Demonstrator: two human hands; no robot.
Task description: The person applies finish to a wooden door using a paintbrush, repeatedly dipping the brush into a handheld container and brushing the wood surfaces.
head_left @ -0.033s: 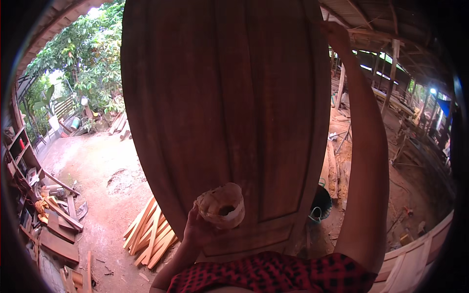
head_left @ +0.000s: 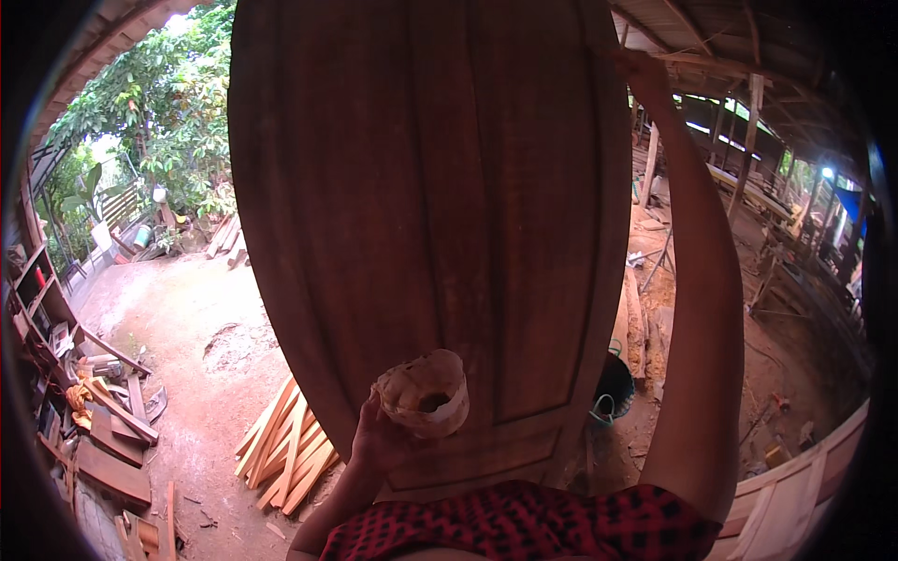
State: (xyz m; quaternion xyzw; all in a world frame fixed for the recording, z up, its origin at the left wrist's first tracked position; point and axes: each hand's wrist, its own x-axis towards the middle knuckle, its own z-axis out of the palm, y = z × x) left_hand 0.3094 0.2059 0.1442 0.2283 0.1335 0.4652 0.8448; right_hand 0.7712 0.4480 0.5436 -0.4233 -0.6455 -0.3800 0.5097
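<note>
A tall dark brown panelled wooden door stands upright right in front of me. Low before it, my left hand is closed around a cut-down translucent plastic container with a ragged rim and a little dark content at its bottom. My right arm is stretched upward. Up at the door's right edge, my right hand is curled against the wood, in deep shade. Whatever its fingers hold is too dark and blurred to make out.
Pale wood strips lie piled on the ground left of the door. A dark bucket with a green handle stands to its right. Boards and a cluttered shelf line the left side. Wooden posts hold up a shed roof at right.
My right hand has shifted slightly down along the door's right edge. The left hand and the container stay where they were.
</note>
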